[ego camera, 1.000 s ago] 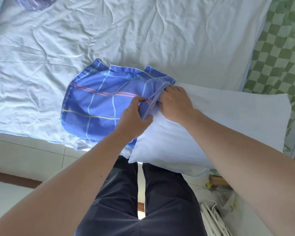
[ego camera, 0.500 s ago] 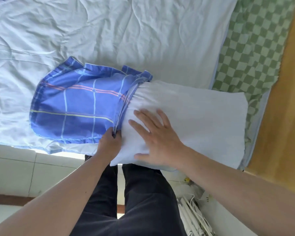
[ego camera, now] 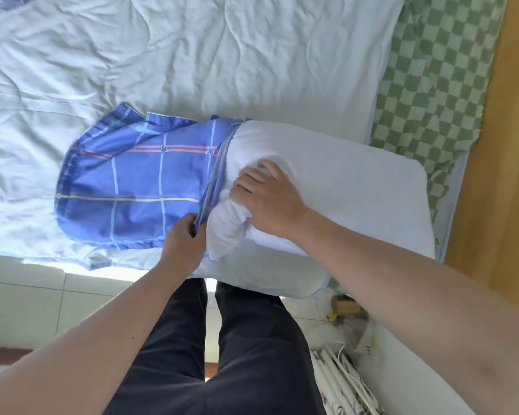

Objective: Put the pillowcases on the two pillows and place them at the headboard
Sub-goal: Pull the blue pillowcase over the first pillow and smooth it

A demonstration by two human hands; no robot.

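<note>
Your left hand point(ego camera: 182, 245) pinches the open hem of the blue plaid pillowcase point(ego camera: 129, 187), which lies on the white quilt point(ego camera: 192, 55). Your right hand point(ego camera: 270, 199) grips a bunched end of the white pillow point(ego camera: 357, 190), that end just inside the opening. Green checked sheet point(ego camera: 432, 70) at right; your dark trousers point(ego camera: 216, 354) below.

A rumpled white quilt point(ego camera: 192, 55) covers the bed in front of me, with a green-and-white checked sheet point(ego camera: 432, 85) showing along its right edge beside a wooden board point(ego camera: 504, 175). Below, my dark trousers point(ego camera: 222, 354) stand on a pale tiled floor point(ego camera: 42, 301), near a heap of white cables point(ego camera: 342, 378)
</note>
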